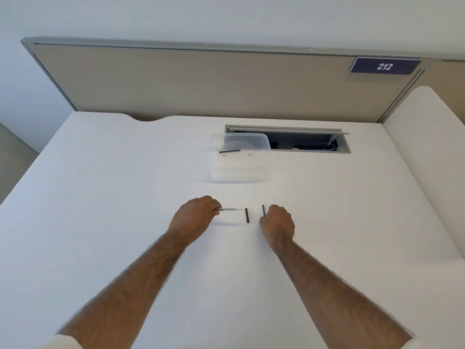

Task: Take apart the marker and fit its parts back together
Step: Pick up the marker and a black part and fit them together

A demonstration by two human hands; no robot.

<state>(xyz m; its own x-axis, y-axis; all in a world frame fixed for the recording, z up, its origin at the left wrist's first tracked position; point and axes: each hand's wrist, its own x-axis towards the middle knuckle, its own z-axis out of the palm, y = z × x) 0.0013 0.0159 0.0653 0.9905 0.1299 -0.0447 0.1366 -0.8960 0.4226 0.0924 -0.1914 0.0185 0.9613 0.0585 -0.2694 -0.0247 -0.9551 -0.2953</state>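
A white whiteboard-marker barrel (pixel 231 209) lies crosswise on the white desk, and my left hand (pixel 195 214) pinches its left end. Just right of the barrel's free end a short black part (pixel 246 215) lies alone, pointing away from me. A second thin black part (pixel 263 210) sticks out from the fingers of my right hand (pixel 276 221), which is closed on its near end. Both hands rest low on the desk, about a hand's width apart.
A clear plastic box (pixel 239 170) stands behind the hands with a black stick (pixel 229 151) inside. Behind it an open cable hatch (pixel 312 141) is cut into the desk. A beige partition (pixel 201 81) with a "212" sign (pixel 384 66) closes the back.
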